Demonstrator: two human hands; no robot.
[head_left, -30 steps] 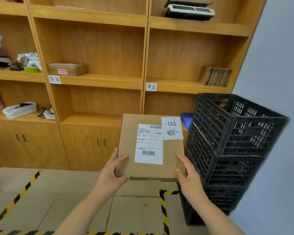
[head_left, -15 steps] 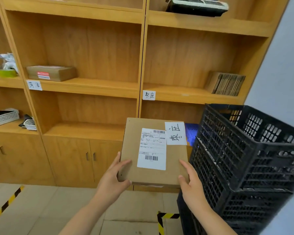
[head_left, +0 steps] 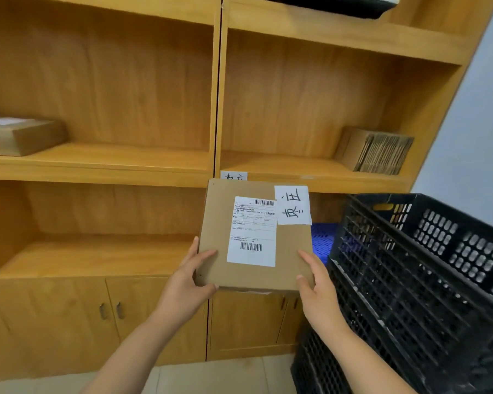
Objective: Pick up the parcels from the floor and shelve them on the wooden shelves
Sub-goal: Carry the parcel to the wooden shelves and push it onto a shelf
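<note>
I hold a flat brown cardboard parcel level in front of me, with a printed shipping label and a white handwritten tag on its top. My left hand grips its near left corner and my right hand grips its near right corner. The parcel hovers in front of the wooden shelves, just below the edge of the middle right shelf board, where a small paper label is partly hidden behind the parcel.
Stacked black plastic crates stand close on the right, with something blue behind them. Another brown parcel lies on the left middle shelf. A bundle of flat cardboard leans at the right shelf's far end. Cabinet doors sit below.
The shelves have come much closer and the view has shifted right. The parcel has risen towards the middle right shelf, still held in both hands.
</note>
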